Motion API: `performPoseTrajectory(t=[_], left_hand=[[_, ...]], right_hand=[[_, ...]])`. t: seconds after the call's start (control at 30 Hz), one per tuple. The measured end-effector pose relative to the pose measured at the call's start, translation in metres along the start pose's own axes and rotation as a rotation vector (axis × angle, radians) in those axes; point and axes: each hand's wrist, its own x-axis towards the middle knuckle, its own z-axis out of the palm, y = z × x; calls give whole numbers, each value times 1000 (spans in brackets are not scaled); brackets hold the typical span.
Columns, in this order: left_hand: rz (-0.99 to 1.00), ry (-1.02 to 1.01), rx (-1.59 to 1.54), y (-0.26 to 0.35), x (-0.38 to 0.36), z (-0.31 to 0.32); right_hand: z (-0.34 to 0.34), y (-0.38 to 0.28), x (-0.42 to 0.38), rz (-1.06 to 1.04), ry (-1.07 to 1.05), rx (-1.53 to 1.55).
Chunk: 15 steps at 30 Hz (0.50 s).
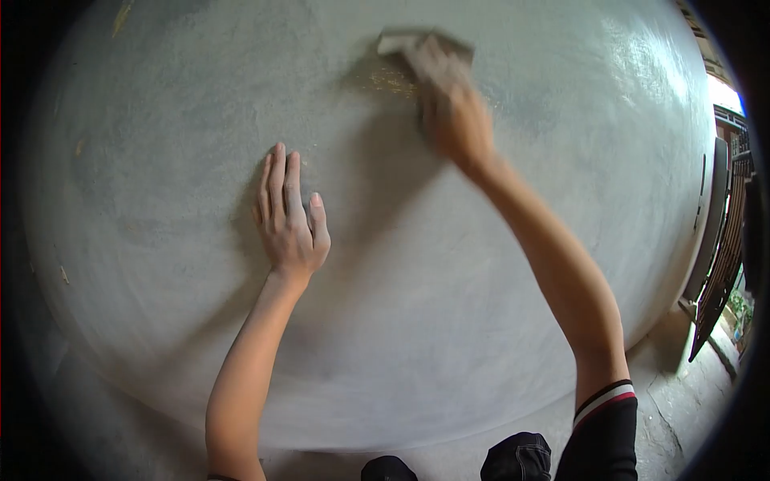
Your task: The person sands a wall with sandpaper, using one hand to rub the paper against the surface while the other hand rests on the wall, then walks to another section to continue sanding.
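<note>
The right hand (455, 108) is gripping a flat block (393, 42) against the far part of the wall (160, 200), right of the middle; both are showing blurred, so exactly how the fingers are wrapping it I cannot tell. The left hand (289, 228) is holding nothing: it is lying open, nearer and to the left, palm toward the wall and seemingly resting on it, fingers nearly together, thumb standing apart, a pale dustiness coating the fingers. The block is looking light and fairly stiff, hardly fragile, though its material is staying unclear in the blur; dusty fingers could be making it a little slippery, so the sound hold would be across its back, fingertips and thumb on opposite edges, clear of the face meeting the wall. The wall is spreading grey-green and cloudy, bulging through the lens, with a yellowish-brown patch (393, 82) showing just nearer than the block, another yellowish mark (122, 18) sitting far left, and a glossy shine brightening the far right. Beyond its right edge a dark slatted panel (722, 248) is leaning, some greenery (739, 305) is showing, and cracked grey floor (670, 401) is running nearer, beside a dark sleeve (605, 433).
</note>
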Motion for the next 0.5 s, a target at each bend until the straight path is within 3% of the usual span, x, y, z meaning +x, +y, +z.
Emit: performPoseTrajectory(t=[0.03,0.07,0.13,0.2,0.27,0.33,0.4,0.43,0.5], left_hand=[[-2,-12,-22,0,-1,0],[-3,-18,-41,0,0,0],[-9,-24,-39,-1,1,-1],[3,-13,-58,-1,1,0],[1,-5,-36,0,1,0],[5,-6,-42,0,1,-1],[10,0,-42,-3,2,1],[16,13,-58,-1,2,3],[13,5,-59,2,2,0]], right_hand=[[-1,5,28,180,-24,151],[1,1,29,174,-14,159],[2,-17,2,23,58,-3],[-10,-49,-73,-78,-129,259],[-31,-39,-75,-253,-275,278],[-17,3,-37,-301,-111,44],[-53,11,18,453,-312,203],[-37,15,18,463,-314,199],[9,6,3,376,40,181]])
